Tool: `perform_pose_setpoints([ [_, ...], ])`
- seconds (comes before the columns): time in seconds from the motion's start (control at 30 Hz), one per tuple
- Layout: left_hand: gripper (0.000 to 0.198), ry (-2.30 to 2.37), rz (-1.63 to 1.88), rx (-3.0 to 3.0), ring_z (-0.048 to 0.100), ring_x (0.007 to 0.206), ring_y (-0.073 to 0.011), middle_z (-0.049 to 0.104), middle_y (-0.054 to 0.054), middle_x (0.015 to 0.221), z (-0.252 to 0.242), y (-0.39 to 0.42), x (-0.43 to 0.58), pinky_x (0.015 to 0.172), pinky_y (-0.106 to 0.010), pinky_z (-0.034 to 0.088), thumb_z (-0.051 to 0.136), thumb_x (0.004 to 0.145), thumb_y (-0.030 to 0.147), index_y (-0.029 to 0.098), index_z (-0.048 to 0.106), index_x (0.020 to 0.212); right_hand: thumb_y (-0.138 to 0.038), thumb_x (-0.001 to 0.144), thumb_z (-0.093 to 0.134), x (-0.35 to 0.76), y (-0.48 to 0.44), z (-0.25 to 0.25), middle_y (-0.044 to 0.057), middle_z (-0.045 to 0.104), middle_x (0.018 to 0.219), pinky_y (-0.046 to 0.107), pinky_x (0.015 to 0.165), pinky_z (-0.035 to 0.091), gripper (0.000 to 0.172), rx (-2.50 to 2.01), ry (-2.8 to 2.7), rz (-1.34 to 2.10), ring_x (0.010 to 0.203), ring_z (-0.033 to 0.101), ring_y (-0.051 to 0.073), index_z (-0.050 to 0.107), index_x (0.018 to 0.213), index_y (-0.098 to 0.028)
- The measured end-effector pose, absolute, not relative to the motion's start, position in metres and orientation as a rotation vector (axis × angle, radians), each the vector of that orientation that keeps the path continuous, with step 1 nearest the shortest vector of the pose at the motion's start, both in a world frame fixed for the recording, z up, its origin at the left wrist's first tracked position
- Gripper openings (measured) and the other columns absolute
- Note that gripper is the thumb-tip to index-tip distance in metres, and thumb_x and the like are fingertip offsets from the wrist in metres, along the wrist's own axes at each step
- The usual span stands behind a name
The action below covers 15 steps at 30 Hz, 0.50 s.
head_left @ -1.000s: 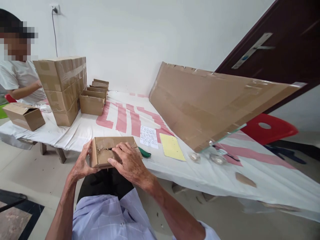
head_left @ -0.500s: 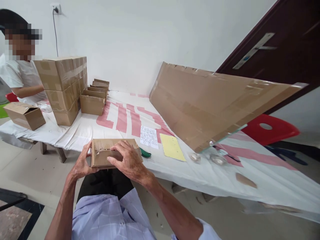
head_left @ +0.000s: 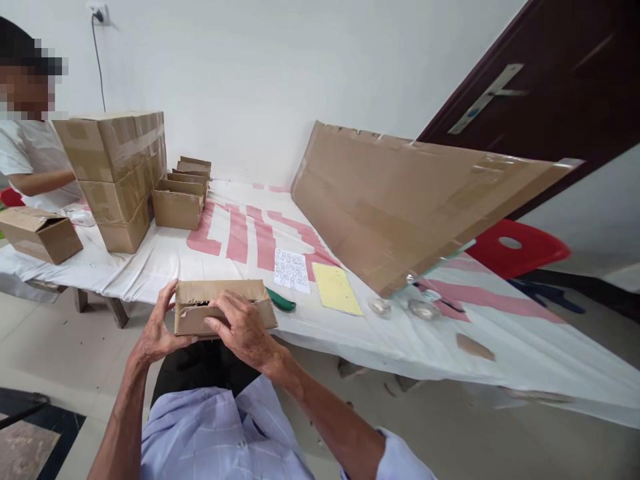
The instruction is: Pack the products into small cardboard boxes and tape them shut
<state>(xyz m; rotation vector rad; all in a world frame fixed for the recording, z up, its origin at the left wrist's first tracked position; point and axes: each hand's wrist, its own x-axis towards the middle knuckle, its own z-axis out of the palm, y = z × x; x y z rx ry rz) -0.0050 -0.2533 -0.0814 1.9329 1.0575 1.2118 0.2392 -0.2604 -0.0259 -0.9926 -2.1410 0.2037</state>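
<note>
We see a long table [head_left: 325, 343] under a creased white cloth [head_left: 160, 273] with pink marks. Toward the left we have a closed-up stack of boxes [head_left: 117, 207], a single box [head_left: 45, 237] near the front edge and a row of open boxes [head_left: 177, 210]. Farther right we find a green handle [head_left: 283, 300], a printed sheet [head_left: 291, 270], a yellow sheet [head_left: 337, 289] and a brown scrap [head_left: 475, 347].
</note>
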Motion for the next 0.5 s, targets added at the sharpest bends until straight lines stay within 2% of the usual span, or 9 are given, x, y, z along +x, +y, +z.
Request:
perform_pose_setpoints([
  [0.1,0.077,1.063,1.253,2.043,0.036,0.16,-0.0397,0.038,-0.017,0.168,-0.071,-0.256,-0.002,0.125,-0.057,0.042,0.092,0.08,0.044,0.028,0.054,0.146,-0.017,0.096,0.073,0.232,-0.258,-0.028,0.008,0.072,0.101,0.042,0.088,0.056,0.012,-1.008,-2.168,0.187,0.098,0.068,0.028,0.066,0.104,-0.023],
  [0.17,0.059,1.074,1.229,2.108,0.037,0.16,-0.0395,0.038,-0.017,0.166,-0.069,-0.256,-0.003,0.127,-0.059,0.038,0.091,0.083,0.043,0.025,0.063,0.133,-0.018,0.097,0.072,0.23,-0.256,-0.026,0.008,0.073,0.101,0.043,0.089,0.057,0.011,-0.972,-2.183,0.163,0.099,0.067,0.028,0.067,0.105,-0.022],
  [0.23,0.055,1.069,1.215,2.137,0.038,0.159,-0.0392,0.037,-0.017,0.167,-0.07,-0.253,-0.007,0.128,-0.061,0.036,0.089,0.086,0.044,0.025,0.067,0.133,-0.018,0.099,0.069,0.235,-0.251,-0.023,0.009,0.072,0.105,0.043,0.093,0.057,0.009,-0.903,-2.153,0.114,0.103,0.066,0.027,0.069,0.107,-0.022],
  [0.33,0.061,1.046,1.231,2.121,0.037,0.16,-0.0387,0.036,-0.016,0.169,-0.074,-0.25,-0.013,0.129,-0.062,0.035,0.088,0.086,0.047,0.029,0.066,0.141,-0.018,0.105,0.055,0.266,-0.235,-0.024,0.01,0.071,0.111,0.044,0.1,0.054,0.017,-0.933,-1.942,0.016,0.11,0.065,0.027,0.07,0.109,-0.024],
  [0.43,0.063,1.057,1.226,2.088,0.039,0.16,-0.0401,0.035,-0.015,0.171,-0.073,-0.251,-0.018,0.129,-0.061,0.036,0.091,0.082,0.05,0.03,0.07,0.138,-0.02,0.107,0.047,0.313,-0.21,-0.043,0.011,0.069,0.108,0.045,0.099,0.053,0.023,-1.228,-1.751,-0.04,0.109,0.063,0.028,0.069,0.106,-0.023],
  [0.5,0.057,1.075,1.215,2.076,0.039,0.159,-0.0413,0.034,-0.014,0.172,-0.071,-0.252,-0.02,0.128,-0.06,0.037,0.093,0.08,0.051,0.028,0.076,0.129,-0.024,0.103,0.056,0.34,-0.196,-0.066,0.012,0.069,0.111,0.044,0.098,0.051,0.014,-1.537,-1.808,-0.001,0.111,0.062,0.03,0.07,0.107,-0.022],
])
